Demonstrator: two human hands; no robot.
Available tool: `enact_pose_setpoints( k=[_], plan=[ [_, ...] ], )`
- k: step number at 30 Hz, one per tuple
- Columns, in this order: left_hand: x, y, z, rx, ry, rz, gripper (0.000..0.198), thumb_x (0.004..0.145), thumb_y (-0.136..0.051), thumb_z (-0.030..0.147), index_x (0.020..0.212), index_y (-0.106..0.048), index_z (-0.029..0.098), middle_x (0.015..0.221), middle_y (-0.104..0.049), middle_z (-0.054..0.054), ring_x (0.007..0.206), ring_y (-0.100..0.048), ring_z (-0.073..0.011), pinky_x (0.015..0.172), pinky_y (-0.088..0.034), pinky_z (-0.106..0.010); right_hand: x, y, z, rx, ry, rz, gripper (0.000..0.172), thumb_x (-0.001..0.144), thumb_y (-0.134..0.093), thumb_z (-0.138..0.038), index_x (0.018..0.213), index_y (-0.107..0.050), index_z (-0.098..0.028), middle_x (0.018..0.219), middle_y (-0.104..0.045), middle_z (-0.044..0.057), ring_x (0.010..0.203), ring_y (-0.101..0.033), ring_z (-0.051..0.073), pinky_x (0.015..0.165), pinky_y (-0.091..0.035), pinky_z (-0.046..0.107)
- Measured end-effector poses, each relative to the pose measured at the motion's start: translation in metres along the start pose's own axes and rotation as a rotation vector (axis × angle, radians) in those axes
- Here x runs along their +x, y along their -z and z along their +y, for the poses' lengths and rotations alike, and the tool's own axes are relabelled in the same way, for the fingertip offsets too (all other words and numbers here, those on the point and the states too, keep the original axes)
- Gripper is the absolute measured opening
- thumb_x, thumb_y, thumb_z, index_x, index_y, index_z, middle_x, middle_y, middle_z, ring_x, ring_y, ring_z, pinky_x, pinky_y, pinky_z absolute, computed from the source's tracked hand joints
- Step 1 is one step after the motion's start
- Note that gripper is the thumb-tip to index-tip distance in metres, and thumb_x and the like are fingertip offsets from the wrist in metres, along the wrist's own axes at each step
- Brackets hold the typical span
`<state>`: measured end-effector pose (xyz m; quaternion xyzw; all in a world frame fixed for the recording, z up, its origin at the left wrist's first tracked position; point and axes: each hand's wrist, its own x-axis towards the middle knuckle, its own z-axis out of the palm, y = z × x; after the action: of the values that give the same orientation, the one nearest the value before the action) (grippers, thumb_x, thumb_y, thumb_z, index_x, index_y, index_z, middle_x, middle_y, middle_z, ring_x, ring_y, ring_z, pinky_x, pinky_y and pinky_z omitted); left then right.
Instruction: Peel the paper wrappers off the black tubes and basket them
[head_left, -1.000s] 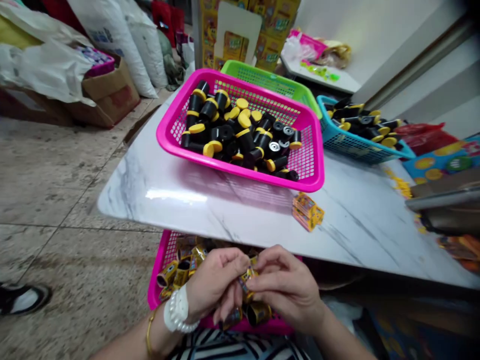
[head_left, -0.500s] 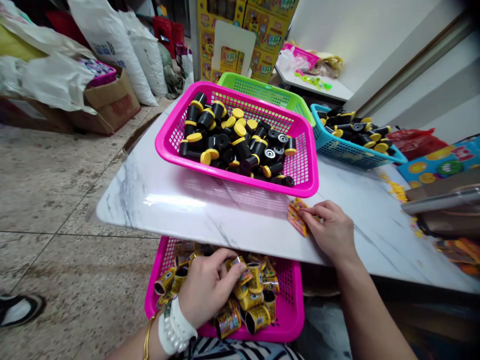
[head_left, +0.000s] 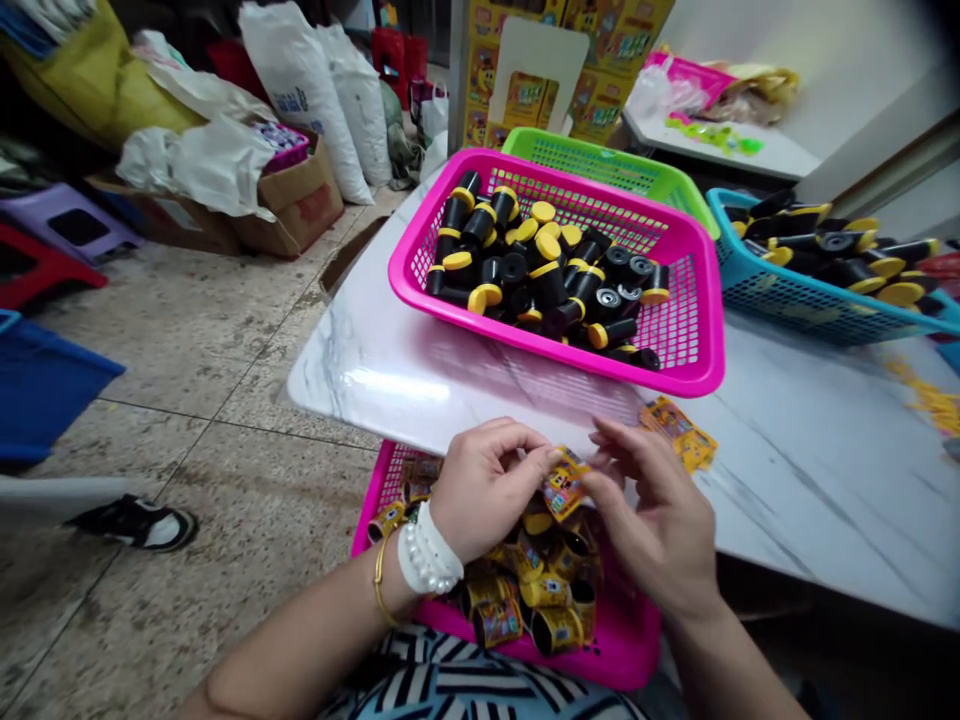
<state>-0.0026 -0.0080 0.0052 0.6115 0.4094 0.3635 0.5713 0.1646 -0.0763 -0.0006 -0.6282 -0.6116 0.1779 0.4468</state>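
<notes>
My left hand (head_left: 491, 490) pinches a small yellow-orange printed sleeve (head_left: 562, 484) between thumb and fingers. At the sleeve's right edge is my right hand (head_left: 652, 515), its thumb against the edge and its other fingers partly behind, slightly blurred. Both hands are above a lower pink basket (head_left: 626, 640), which holds many printed sleeves (head_left: 499, 620), several of them rounded into open tubes. Flat printed sleeves (head_left: 679, 432) lie on the marbled tabletop just beyond my right hand.
An upper pink basket (head_left: 709, 345) of black cylinders with yellow caps stands on the table (head_left: 795, 450). Behind it is a green basket (head_left: 694, 195). A blue basket (head_left: 810, 300) with similar cylinders stands right. A person's shoe (head_left: 154, 525) and a blue bin (head_left: 45, 385) are at left.
My right hand has come from the flat sleeves on the table to the sleeve at my left hand. My left hand has risen slightly from the lower basket. The camera view has turned left.
</notes>
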Motion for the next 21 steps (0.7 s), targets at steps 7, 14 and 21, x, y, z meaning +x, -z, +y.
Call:
enact_pose_setpoints(
  k=[7, 14, 21],
  plan=[
    [-0.001, -0.002, -0.005, -0.056, 0.046, 0.088, 0.03, 0.09, -0.066, 0.038, 0.07, -0.067, 0.016, 0.064, -0.06, -0.001, 0.06, -0.052, -0.0123, 0.057, -0.043, -0.023, 0.01, -0.007, -0.001, 0.429, -0.466, -0.097, 0.035, 0.095, -0.064, -0.048, 0.076, -0.062, -0.019, 0.056, -0.057, -0.003, 0.048, -0.048, 0.009, 0.045, -0.039, 0.02],
    [-0.008, -0.005, -0.011, -0.07, 0.039, 0.166, 0.033, 0.092, -0.063, 0.047, 0.082, -0.066, 0.015, 0.069, -0.06, -0.001, 0.053, -0.047, -0.0096, 0.05, -0.039, -0.021, -0.001, -0.016, -0.001, 0.463, -0.478, -0.116, 0.03, 0.094, -0.067, -0.044, 0.08, -0.061, -0.018, 0.051, -0.053, -0.005, 0.043, -0.043, 0.008, 0.044, -0.034, 0.02],
    [-0.003, 0.002, -0.001, 0.071, -0.047, 0.051, 0.008, 0.083, -0.072, 0.024, 0.083, -0.073, 0.016, 0.076, -0.067, -0.003, 0.066, -0.058, -0.0123, 0.063, -0.046, -0.023, 0.009, -0.007, -0.01, 0.199, -0.278, -0.348, 0.026, 0.089, -0.07, -0.037, 0.071, -0.064, -0.018, 0.062, -0.055, -0.002, 0.056, -0.047, 0.011, 0.052, -0.039, 0.022]
  ],
)
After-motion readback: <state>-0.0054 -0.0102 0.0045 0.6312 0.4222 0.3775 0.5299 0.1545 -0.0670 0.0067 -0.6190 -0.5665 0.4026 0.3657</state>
